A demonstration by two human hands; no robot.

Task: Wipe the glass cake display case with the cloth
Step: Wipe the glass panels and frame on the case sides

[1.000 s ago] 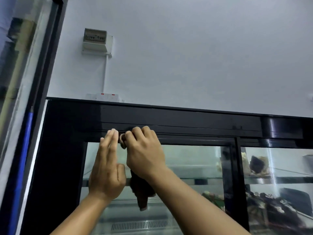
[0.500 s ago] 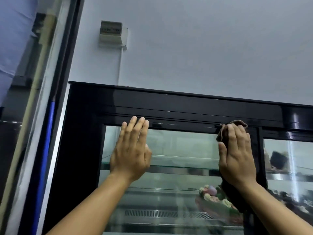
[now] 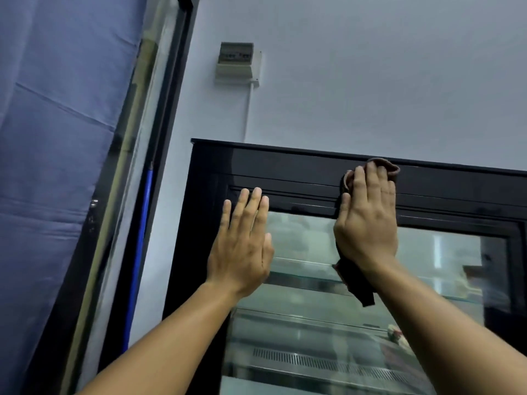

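With my right hand (image 3: 366, 220) pressing the dark brown cloth (image 3: 356, 283) flat on the black-framed glass cake display case (image 3: 285, 166) near its top edge, open left hand (image 3: 242, 246) bracing empty, I should sweep evenly along that frame.

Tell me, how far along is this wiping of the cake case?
Nothing can be called done: no finished patch is plain to see. In hand: the right hand presses the dark cloth on the case's black top frame, while the left hand lies flat at the glass's upper corner. Left: the glass pane below appears not yet reached, as does the frame further right.
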